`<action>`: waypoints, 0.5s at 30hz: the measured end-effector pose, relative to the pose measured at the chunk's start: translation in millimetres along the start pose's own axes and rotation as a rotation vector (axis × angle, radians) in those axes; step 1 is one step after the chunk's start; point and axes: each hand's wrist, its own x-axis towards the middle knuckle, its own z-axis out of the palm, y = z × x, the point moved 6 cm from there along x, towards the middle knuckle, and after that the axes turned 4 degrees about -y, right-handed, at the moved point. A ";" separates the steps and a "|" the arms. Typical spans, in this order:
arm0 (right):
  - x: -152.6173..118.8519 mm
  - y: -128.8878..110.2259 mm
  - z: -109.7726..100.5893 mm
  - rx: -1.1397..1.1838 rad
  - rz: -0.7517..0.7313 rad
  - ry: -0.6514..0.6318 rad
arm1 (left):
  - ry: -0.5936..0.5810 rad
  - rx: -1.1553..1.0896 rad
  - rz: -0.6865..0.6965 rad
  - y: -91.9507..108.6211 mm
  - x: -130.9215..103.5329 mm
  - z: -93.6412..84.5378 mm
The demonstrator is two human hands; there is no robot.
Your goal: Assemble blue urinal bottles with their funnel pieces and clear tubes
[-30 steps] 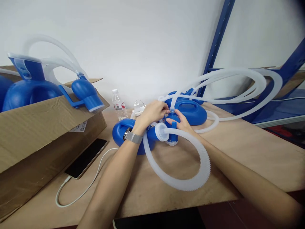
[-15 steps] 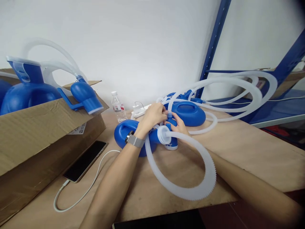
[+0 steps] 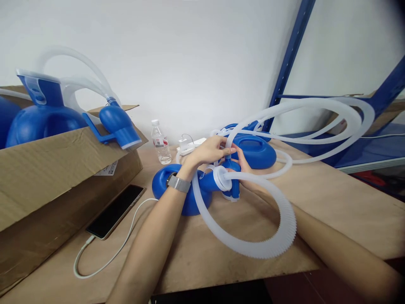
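My left hand [image 3: 210, 151], with a watch on its wrist, pinches the lower end of a translucent corrugated hose [image 3: 236, 130]. That end meets the neck of a blue cup-shaped urinal head [image 3: 233, 165], which my right hand [image 3: 245, 169] grips from the right side. Part of the joint is hidden by my fingers. Under my left wrist a blue urinal bottle [image 3: 196, 202] lies on its side. From its white cap [image 3: 222, 178] a corrugated hose [image 3: 268, 249] loops toward the table's front.
A cardboard box [image 3: 72, 169] with blue bottles stands at left, another urinal head [image 3: 117, 124] hanging over its edge. A phone [image 3: 115, 211] on a white cable and a water bottle [image 3: 161, 145] are nearby. Behind my hands lies another blue bottle [image 3: 257, 154]; a blue rack [image 3: 289, 55] stands right.
My left fingers have shifted onto the hose end, and my right hand has come up round the joint. The blue head has turned slightly. The whole view has shifted a little.
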 end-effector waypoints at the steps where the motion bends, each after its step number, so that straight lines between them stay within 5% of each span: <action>1: 1.1 2.2 0.7 0.002 0.003 0.009 | 0.018 0.010 -0.007 -0.7 -0.1 -1.3; 7: 3.8 6.3 -0.7 -0.059 0.046 0.117 | 0.286 0.130 -0.054 -0.1 1.7 -7.1; 15: -2.9 -14.2 -14.3 -0.467 0.072 0.221 | 0.411 -0.108 -0.083 -1.7 1.3 -5.3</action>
